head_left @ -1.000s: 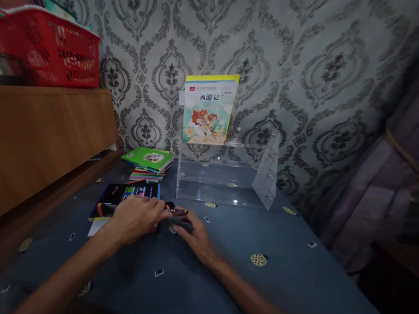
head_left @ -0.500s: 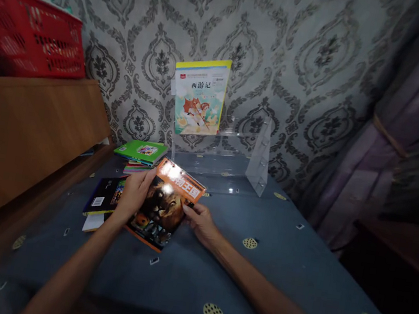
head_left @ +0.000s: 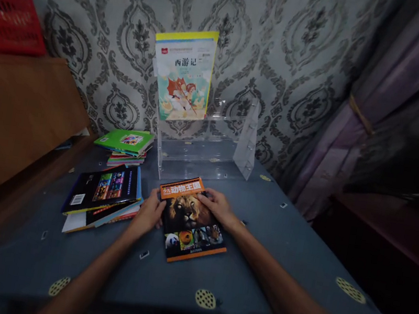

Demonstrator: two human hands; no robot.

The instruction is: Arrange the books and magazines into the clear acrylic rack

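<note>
An animal book point(head_left: 187, 228) with a lion on its black and orange cover is low over the table, or lying on it; I cannot tell which. My left hand point(head_left: 151, 212) is closed at its left edge, fingers partly hidden. From the upper right, my right hand point(head_left: 220, 208) grips the book with fingertips on the cover. Behind it stands a clear acrylic book rack point(head_left: 246, 144), with a yellow-topped storybook point(head_left: 184, 81) upright at its upper left.
Left of my hands is a pile of books topped by a black one point(head_left: 107, 188). Farther back sits a stack with a green book point(head_left: 125, 139) on top. A red basket point(head_left: 10, 8) rests on a wooden cabinet point(head_left: 15, 126). A purple curtain point(head_left: 339, 140) hangs at right.
The animal book has turned straighter and come down to the right, both hands still at its edges. My view has shifted right and closer, uncovering more of the left pile.
</note>
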